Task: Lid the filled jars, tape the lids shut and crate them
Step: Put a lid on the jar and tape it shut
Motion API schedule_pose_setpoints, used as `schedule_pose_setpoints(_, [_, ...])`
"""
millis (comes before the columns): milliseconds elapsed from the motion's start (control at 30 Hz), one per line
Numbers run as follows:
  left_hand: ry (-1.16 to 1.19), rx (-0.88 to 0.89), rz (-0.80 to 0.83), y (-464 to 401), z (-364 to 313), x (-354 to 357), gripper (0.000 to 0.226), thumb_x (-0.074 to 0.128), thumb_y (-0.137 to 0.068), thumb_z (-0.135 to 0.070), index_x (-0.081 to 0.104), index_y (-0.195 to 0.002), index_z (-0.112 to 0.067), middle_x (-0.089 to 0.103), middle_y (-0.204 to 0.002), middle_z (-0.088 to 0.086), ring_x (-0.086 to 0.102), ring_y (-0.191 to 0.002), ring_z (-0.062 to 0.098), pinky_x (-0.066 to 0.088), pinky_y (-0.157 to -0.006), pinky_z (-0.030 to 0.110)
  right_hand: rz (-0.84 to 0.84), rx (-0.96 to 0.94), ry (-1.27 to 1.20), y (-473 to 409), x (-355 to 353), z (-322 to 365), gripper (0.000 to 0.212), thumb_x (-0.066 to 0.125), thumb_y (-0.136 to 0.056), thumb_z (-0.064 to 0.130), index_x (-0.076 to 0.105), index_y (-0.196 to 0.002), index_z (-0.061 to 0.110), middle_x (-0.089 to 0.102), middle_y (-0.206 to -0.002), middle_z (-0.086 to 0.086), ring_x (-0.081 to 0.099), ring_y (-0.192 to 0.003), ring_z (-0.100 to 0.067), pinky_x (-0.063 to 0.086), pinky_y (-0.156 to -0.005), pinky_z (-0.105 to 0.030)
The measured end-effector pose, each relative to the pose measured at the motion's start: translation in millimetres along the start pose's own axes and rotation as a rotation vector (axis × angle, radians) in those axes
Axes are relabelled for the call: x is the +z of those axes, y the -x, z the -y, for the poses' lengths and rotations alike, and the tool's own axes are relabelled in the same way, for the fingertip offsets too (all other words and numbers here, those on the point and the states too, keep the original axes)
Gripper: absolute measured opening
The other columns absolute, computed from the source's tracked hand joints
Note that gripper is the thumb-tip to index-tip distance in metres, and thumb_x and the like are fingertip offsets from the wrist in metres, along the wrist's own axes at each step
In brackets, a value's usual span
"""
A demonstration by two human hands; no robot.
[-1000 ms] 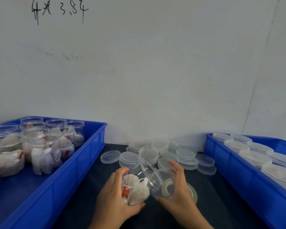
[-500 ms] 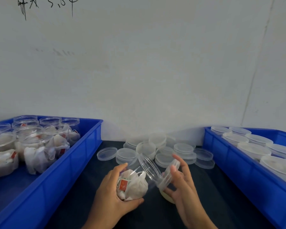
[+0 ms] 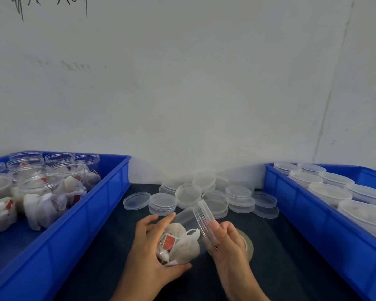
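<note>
— Blue plastic is seen on both sides: what is held in each crate?

— Open jars stuffed with white pouches are held in the left crate; lidded jars are packed in the right crate. Between the two, a dark surface is laid out, with loose clear lids heaped at its far edge against the wall.

— And the jar being worked on?

— A filled jar is held tilted above the surface, mouth aimed up and to the right. It is gripped by the left hand, fingers curled over its top side and thumb beneath. A lid is pressed against the mouth by the right hand, its fingers curled around the rim.

— Anything smaller?

— A tape roll lies flat on the surface, partly hidden behind the right hand.
</note>
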State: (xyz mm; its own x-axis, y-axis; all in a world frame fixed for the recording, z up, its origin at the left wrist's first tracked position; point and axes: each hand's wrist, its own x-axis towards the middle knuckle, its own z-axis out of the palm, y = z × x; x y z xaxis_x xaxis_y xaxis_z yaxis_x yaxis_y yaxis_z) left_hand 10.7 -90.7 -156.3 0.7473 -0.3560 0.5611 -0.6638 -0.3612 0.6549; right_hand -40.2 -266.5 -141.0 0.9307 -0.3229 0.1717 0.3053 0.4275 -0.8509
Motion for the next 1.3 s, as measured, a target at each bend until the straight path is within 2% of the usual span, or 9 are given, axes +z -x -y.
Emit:
schedule_pose_setpoints(100, [0.038, -0.049, 0.047, -2.7, 1.3, -1.3, 0.105, 0.094, -0.049, -0.039, 0.030, -0.129, -0.063, 0.020, -0.128, -0.032, 0.034, -0.119, -0.016, 0.037, -0.081, 0.000, 0.026, -0.012, 0.064, 0.6, -0.6, -1.8, 0.052, 0.081, -0.067, 0.029, 0.049, -0.103, 0.011, 0.065, -0.098, -0.014, 0.069, -0.089, -0.025, 0.056, -0.079, -0.039])
schedule_pose_setpoints(200, [0.141, -0.110, 0.116, -4.2, 2.9, -4.1, 0.110, 0.094, -0.053, -0.033, 0.024, -0.131, -0.066, 0.027, -0.124, -0.033, 0.042, -0.114, -0.017, 0.044, -0.084, 0.005, 0.083, -0.034, 0.138, 1.2, -1.2, 0.0, 0.065, 0.076, -0.067, 0.036, 0.050, -0.125, 0.026, 0.066, -0.107, -0.010, 0.069, -0.098, -0.022, 0.057, -0.075, -0.031])
schedule_pose_setpoints(333, [0.421, -0.271, 0.143, -3.1, 11.0, -5.3, 0.106, 0.092, -0.055, -0.013, 0.021, -0.125, -0.050, 0.042, -0.125, -0.017, 0.056, -0.103, -0.009, 0.045, -0.074, 0.002, 0.153, -0.029, 0.296, 2.6, -2.3, 4.5, 0.055, 0.063, -0.077, 0.043, 0.053, -0.130, 0.033, 0.066, -0.116, 0.000, 0.067, -0.103, -0.015, 0.056, -0.075, -0.028])
schedule_pose_setpoints(433, [0.575, -0.338, 0.146, -1.6, 12.9, -1.5, 0.094, 0.094, -0.050, -0.025, 0.037, -0.123, -0.041, 0.055, -0.122, -0.005, 0.066, -0.097, 0.004, 0.053, -0.076, 0.018, 0.152, -0.033, 0.336, 2.6, -5.2, 5.1, 0.041, 0.061, -0.088, 0.041, 0.054, -0.129, 0.035, 0.067, -0.115, 0.003, 0.067, -0.104, -0.012, 0.056, -0.076, -0.027])
schedule_pose_setpoints(600, [0.688, -0.376, 0.099, -4.7, 6.7, 0.0, 0.094, 0.087, -0.046, -0.056, 0.041, -0.128, -0.057, 0.055, -0.126, -0.020, 0.060, -0.110, 0.006, 0.056, -0.084, 0.029, 0.138, -0.075, 0.379, 4.1, -5.0, 1.7, 0.043, 0.055, -0.086, 0.057, 0.048, -0.127, 0.046, 0.060, -0.126, 0.026, 0.055, -0.115, 0.010, 0.047, -0.089, -0.013])
schedule_pose_setpoints(767, [0.710, -0.385, 0.031, -3.4, 4.3, 2.7, 0.078, 0.078, -0.058, -0.053, 0.042, -0.127, -0.062, 0.063, -0.116, -0.032, 0.060, -0.106, -0.010, 0.051, -0.076, 0.011, 0.137, -0.110, 0.417, 3.8, -0.5, -5.8, 0.053, 0.049, -0.085, 0.067, 0.045, -0.133, 0.044, 0.049, -0.141, 0.021, 0.042, -0.133, 0.001, 0.033, -0.114, -0.031])
schedule_pose_setpoints(933, [0.773, -0.488, 0.071, -6.3, 2.1, -2.2, 0.066, 0.074, -0.068, -0.058, 0.057, -0.126, -0.032, 0.072, -0.111, -0.002, 0.070, -0.098, 0.013, 0.056, -0.085, 0.036, 0.119, -0.214, 0.629, 8.3, 10.2, -23.0, 0.040, 0.030, -0.097, 0.058, 0.023, -0.136, 0.053, 0.026, -0.139, 0.036, 0.021, -0.131, 0.023, 0.021, -0.100, 0.002])
schedule_pose_setpoints(1067, [0.781, -0.546, 0.102, -7.1, -3.3, -6.8, 0.053, 0.054, -0.071, -0.057, 0.062, -0.112, -0.025, 0.075, -0.090, 0.005, 0.070, -0.069, 0.013, 0.053, -0.055, 0.025, 0.153, -0.378, 0.774, 9.9, 14.3, -23.7, 0.051, 0.031, -0.091, 0.059, 0.021, -0.141, 0.052, 0.029, -0.140, 0.021, 0.026, -0.135, 0.007, 0.024, -0.109, -0.013])
schedule_pose_setpoints(1300, [0.692, -0.390, 0.041, -3.9, -9.4, -2.6, 0.065, 0.068, -0.062, -0.064, 0.053, -0.120, -0.040, 0.070, -0.106, -0.008, 0.068, -0.096, 0.008, 0.054, -0.070, 0.020, 0.140, -0.276, 0.658, 6.9, 12.7, -14.5, 0.054, 0.030, -0.092, 0.060, 0.031, -0.141, 0.040, 0.036, -0.145, 0.013, 0.038, -0.133, -0.002, 0.033, -0.113, -0.032])
